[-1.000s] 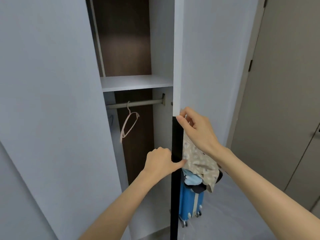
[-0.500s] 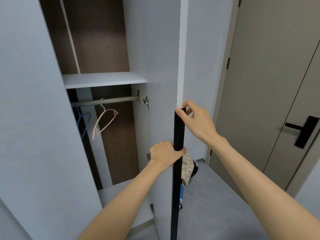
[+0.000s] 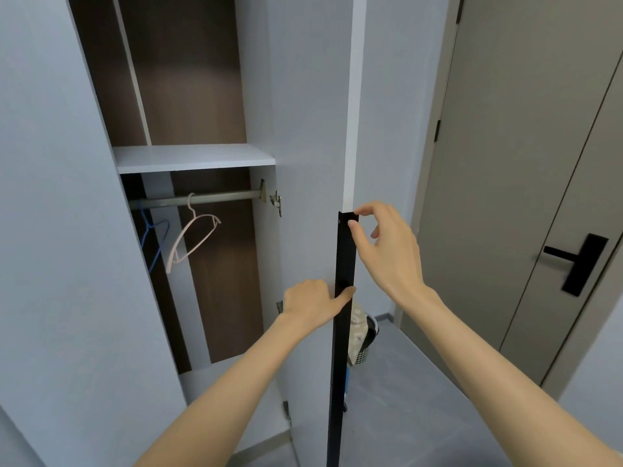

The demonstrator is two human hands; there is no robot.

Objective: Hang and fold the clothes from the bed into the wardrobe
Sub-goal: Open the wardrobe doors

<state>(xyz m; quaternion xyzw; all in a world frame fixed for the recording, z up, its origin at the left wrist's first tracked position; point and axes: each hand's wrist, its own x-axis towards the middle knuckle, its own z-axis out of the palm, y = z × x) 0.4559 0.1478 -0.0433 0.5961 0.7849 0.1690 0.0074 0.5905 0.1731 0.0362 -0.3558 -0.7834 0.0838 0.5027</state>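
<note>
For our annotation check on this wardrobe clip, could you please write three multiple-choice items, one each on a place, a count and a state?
1. Where does the pink hanger hang?
A. on a wall hook
B. on the rail under the shelf
C. on a chair back

2. How many hangers show on the rail?
A. one
B. four
C. two

3. What is the left hand doing?
A. gripping the black handle strip on the edge of the wardrobe door
B. holding a shirt
C. hanging free

Answers: 1 B, its hook sits over the rail; 2 C, the pink one and a blue hanger; 3 A, its fingers curl round the door edge.
</note>
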